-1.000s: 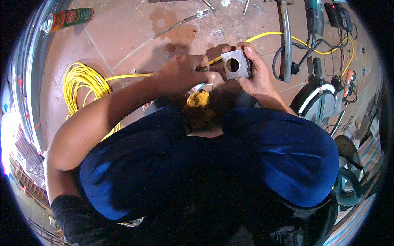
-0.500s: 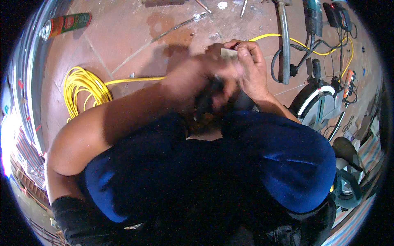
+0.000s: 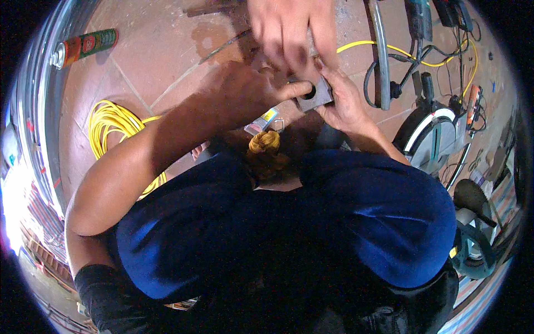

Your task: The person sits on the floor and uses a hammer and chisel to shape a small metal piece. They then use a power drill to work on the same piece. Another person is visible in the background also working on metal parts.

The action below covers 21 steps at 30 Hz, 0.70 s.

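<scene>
Turns grey plate (image 3: 321,97) from nearly edge-on to hole-side up, clasped in right grip (image 3: 345,103), with another person's hand (image 3: 292,33) just beyond. Has left grip (image 3: 253,83) at hole; cannot tell its closure or plate's long axis.

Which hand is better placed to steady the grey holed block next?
Right, I'd judge. The right hand already grips the block at its right side; the left hand lays a finger over its face. Another person's hand reaches in from the top edge.

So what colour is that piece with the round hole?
The holed piece is grey; see the head view.
</scene>
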Each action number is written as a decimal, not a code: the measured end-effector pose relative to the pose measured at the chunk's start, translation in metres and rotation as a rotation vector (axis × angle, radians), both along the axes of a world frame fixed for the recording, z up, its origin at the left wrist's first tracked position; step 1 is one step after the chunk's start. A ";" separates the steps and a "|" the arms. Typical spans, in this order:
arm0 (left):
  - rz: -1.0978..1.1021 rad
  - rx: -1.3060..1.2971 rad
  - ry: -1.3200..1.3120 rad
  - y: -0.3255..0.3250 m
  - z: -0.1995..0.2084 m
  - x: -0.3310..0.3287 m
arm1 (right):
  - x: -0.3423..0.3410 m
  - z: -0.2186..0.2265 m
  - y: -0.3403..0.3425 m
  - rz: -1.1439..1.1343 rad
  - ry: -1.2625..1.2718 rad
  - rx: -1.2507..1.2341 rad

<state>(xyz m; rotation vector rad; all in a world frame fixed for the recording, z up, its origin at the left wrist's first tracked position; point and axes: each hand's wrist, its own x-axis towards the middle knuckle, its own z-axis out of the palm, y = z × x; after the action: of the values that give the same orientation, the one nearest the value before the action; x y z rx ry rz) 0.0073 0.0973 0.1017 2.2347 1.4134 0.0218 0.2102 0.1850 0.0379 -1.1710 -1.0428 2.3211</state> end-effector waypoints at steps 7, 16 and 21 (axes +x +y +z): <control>0.347 -1.103 -0.905 -0.029 0.031 0.006 | 0.009 -0.012 0.008 -0.196 -0.138 -0.100; 0.511 -1.025 -0.491 -0.056 -0.046 -0.021 | 0.029 -0.013 0.029 -0.301 0.186 -0.642; 0.867 -1.262 -0.435 -0.041 -0.031 -0.017 | 0.022 -0.007 0.050 -0.245 0.202 -0.600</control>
<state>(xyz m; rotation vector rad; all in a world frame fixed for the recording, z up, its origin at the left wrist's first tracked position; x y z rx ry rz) -0.0100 0.0563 0.0711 0.5073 1.4023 -0.0707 0.2319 0.2349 0.0310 -1.1392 -0.1124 2.5487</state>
